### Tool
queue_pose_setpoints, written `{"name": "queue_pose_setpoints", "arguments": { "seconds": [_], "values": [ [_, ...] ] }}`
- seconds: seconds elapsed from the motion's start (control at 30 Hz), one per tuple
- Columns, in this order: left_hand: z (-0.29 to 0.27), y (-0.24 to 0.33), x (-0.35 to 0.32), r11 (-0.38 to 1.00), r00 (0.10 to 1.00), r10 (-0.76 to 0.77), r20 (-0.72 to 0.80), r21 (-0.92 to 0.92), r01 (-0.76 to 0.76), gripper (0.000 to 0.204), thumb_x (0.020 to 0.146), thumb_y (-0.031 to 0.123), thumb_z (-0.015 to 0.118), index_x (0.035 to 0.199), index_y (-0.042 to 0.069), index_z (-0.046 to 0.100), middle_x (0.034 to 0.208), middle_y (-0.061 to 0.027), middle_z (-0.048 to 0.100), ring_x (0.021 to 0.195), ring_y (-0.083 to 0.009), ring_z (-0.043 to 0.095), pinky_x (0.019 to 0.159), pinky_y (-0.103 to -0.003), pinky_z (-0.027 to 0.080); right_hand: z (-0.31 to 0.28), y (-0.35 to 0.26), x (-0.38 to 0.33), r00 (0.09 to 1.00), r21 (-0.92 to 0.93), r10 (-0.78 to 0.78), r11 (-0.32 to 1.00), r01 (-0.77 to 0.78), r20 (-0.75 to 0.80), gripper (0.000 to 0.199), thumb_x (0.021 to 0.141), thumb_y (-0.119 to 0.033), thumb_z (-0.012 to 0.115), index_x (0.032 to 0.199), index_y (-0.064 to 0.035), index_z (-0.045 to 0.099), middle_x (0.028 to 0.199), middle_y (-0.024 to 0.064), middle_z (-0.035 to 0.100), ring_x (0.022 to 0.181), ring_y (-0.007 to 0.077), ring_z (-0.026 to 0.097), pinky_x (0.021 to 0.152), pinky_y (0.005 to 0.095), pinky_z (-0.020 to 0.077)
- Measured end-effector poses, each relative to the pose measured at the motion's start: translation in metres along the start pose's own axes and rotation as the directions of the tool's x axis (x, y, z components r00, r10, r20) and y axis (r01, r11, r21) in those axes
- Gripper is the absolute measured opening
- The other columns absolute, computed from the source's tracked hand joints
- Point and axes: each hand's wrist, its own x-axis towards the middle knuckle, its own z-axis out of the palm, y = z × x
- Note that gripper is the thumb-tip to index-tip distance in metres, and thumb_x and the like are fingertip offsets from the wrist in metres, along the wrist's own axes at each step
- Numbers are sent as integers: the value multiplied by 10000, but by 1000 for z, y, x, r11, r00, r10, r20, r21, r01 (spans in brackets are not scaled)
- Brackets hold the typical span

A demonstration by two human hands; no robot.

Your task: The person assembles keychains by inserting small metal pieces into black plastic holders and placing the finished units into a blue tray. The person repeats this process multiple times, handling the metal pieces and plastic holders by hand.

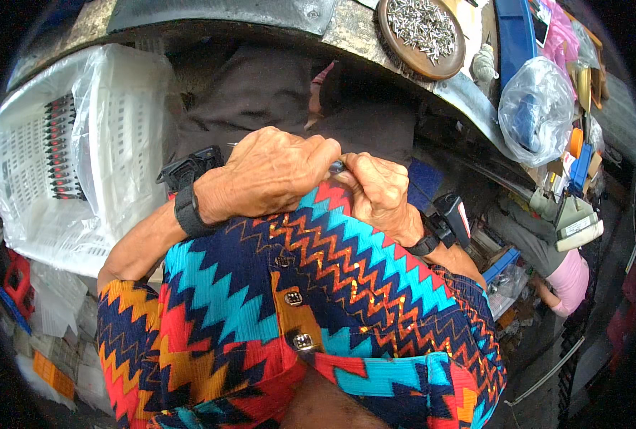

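Note:
My left hand (pixel 271 171) and my right hand (pixel 379 187) meet in front of my chest, above my lap. Both are closed, thumbs and fingers pinched around a small dark, shiny piece (pixel 337 167). Most of that piece is hidden by my fingers, so its kind does not show. A thin pale tip pokes out near the left hand's knuckles. Each wrist wears a black strap with a device on it. Beyond my lap, on the workbench (pixel 354 27), rests a round wooden tray (pixel 387 53) heaped with small metal pieces (pixel 422 28).
To my left stands a white perforated crate (pixel 110 164) lined with clear plastic, holding a row of black-and-red slender pieces (pixel 62 146). On the right are a clear plastic bag (pixel 540 107), a blue bin (pixel 515 32) and clutter. Another person in pink (pixel 572 282) bends at far right.

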Motion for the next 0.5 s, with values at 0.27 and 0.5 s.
{"name": "queue_pose_setpoints", "arguments": {
  "seconds": [0.27, 0.5],
  "values": [
    [4, 1, -2, 1000, 999, 12, 30, -13, -12, 193, 739, 90, 566, 837, -5, 430, 665, -145, 545, 556, -289, 600, 440, -368, 454, 3, 2, -4, 999, 2, -26, 1000, 26, 29, 210, 626, 59, 625, 824, 60, 553, 645, 151, 536, 557, 310, 579, 485, 353, 461],
    [5, 0, -1, 1000, 1000, 1, -11, 28, 0, 185, 758, 99, 558, 858, -5, 442, 666, -136, 546, 564, -281, 603, 449, -361, 456, 6, 5, -2, 1000, 32, 2, 999, -2, 5, 179, 665, 65, 625, 824, 45, 547, 649, 148, 529, 555, 313, 569, 484, 361, 449]
  ]
}}
